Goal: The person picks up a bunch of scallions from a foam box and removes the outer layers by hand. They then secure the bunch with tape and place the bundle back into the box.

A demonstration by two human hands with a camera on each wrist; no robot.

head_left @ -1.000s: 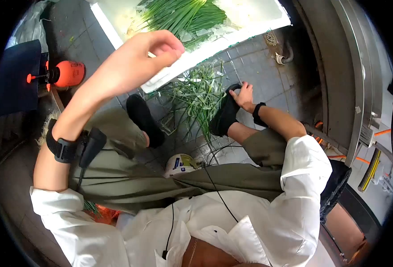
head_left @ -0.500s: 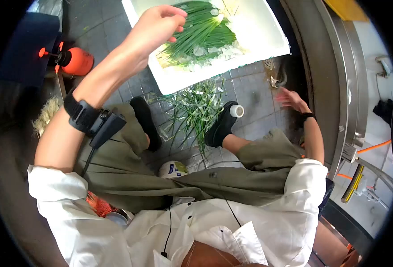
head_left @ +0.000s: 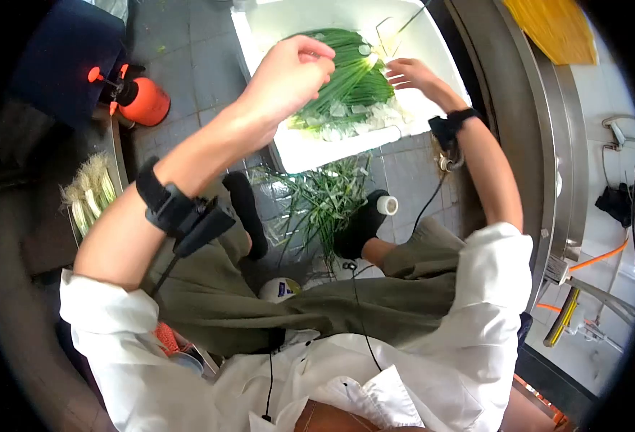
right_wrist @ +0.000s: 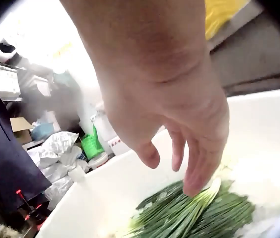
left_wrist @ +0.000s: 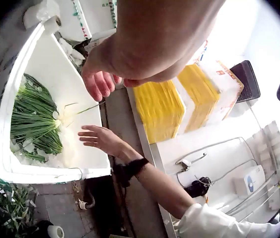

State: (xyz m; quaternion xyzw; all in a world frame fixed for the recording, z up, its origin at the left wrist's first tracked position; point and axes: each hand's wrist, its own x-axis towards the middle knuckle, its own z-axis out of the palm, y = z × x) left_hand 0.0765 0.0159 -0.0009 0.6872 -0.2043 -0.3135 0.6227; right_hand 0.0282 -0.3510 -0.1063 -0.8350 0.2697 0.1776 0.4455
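A white foam box holds long green scallions laid on ice. Over the box's left part hangs my left hand, fingers loosely curled, with nothing seen in them. My right hand reaches in from the right, its fingers extended close to the white ends of the scallions. In the right wrist view, that right hand points down above the bunch, thumb apart from the fingers. A white roll stands on the right shoe.
Cut green leaves lie heaped on the tiles between the feet. A red spray bottle and rooted scallions are at the left. Along the right runs a metal counter, bearing yellow-wrapped boxes.
My right hand has left the shoe, where a white roll now shows, and has swung forward over the box. My left hand stays above the box while the head view shifts.
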